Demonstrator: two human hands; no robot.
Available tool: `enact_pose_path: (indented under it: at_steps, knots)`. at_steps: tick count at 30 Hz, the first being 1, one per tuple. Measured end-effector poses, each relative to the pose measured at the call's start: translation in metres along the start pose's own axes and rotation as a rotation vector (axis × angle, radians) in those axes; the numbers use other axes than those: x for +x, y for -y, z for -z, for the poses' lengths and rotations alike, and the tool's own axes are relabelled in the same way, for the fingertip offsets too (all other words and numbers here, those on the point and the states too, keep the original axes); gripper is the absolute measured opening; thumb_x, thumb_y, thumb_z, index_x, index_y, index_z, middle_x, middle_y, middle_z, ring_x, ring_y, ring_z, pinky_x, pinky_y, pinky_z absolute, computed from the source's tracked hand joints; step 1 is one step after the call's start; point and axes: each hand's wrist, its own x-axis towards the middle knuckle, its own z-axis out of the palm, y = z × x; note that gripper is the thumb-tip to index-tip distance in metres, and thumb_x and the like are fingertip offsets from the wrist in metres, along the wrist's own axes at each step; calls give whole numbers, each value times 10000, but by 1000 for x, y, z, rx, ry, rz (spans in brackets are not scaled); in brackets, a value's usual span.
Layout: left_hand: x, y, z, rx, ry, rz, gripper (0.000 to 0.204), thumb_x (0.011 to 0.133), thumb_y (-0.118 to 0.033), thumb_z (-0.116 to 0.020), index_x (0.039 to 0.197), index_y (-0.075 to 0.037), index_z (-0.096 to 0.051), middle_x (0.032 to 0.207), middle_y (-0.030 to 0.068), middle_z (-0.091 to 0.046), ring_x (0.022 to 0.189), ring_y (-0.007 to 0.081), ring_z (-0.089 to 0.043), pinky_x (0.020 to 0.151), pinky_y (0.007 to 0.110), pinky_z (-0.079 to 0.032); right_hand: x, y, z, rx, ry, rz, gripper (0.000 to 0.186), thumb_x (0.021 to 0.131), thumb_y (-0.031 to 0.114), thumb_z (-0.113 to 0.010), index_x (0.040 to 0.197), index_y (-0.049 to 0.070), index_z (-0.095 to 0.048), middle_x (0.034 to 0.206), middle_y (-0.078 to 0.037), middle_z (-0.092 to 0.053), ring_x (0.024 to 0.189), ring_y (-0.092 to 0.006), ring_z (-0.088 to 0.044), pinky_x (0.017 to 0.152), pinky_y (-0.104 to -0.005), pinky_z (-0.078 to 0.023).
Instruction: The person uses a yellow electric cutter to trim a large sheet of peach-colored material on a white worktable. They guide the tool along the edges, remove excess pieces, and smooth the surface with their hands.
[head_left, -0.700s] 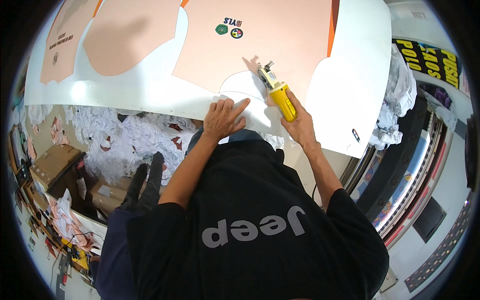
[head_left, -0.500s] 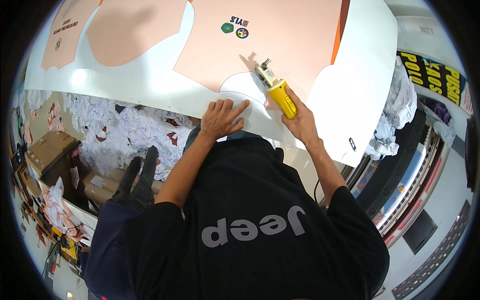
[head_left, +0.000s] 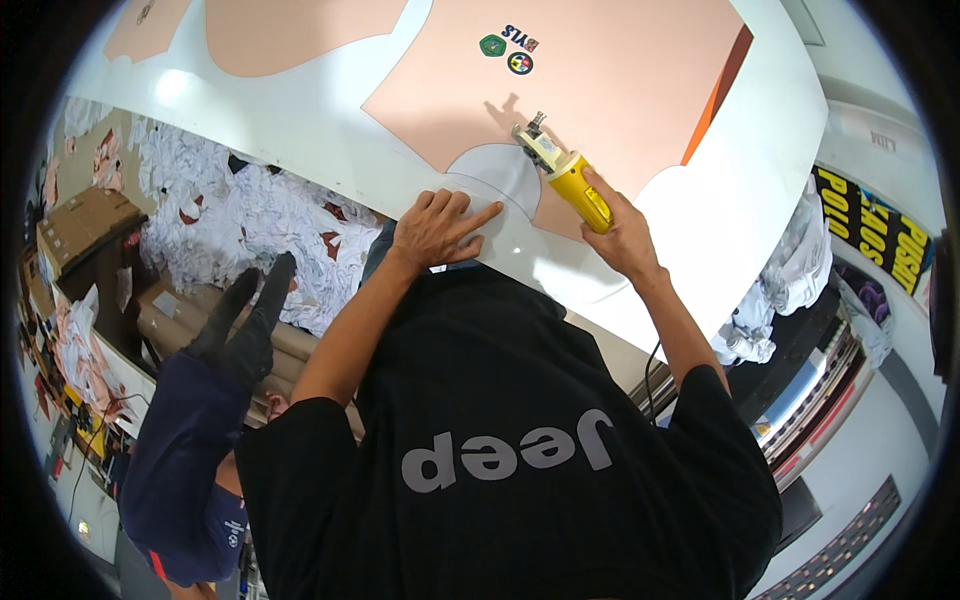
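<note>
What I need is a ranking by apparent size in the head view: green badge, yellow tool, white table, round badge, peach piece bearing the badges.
1. white table
2. peach piece
3. yellow tool
Last, unranked: green badge and round badge; they look too alike.

The left hand (head_left: 437, 232) lies palm down left of the cutter (head_left: 582, 194), index finger stretched toward it, other fingers curled, thumb apart. The right hand (head_left: 624, 236) is wrapped around the cutter's rear end. Both forearms (head_left: 348, 330) slant inward toward it.
</note>
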Motion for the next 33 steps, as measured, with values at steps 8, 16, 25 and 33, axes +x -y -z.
enact_pose_path:
  at_steps: [8,16,25,33]
  knots:
    - [1,-13,-8,-41,-47,83,655,912,-478,-718,1535,-286,-649,1147,35,-579,1071,219,-574,925,396,-460,33,-10,29,-133,197,-13,857,925,76,-839,1687,280,-504,1397,-218,-715,1342,-353,-709,1116,-439,-614]
    - [15,-63,-26,-110,-18,166,595,935,-524,-738,1403,-164,-662,1610,51,-575,1352,248,-559,1013,453,-465,66,-6,35,-202,234,166,813,917,84,-765,1654,347,-545,1168,-155,-699,1145,-334,-735,1006,-432,-620]
    - [15,-63,-29,-51,-48,147,540,949,-528,-712,1358,-183,-638,1589,20,-570,1297,195,-567,1025,400,-450,106,2,51,-345,339,346,837,914,68,-837,1659,301,-534,1126,-161,-730,1044,-313,-782,955,-432,-659]
    - [16,-64,-35,-75,-73,154,564,919,-520,-769,1368,-208,-627,1631,22,-559,1278,205,-588,1008,398,-475,133,16,52,-359,402,470,837,906,54,-842,1645,313,-544,1103,-147,-733,1032,-304,-785,942,-429,-663]
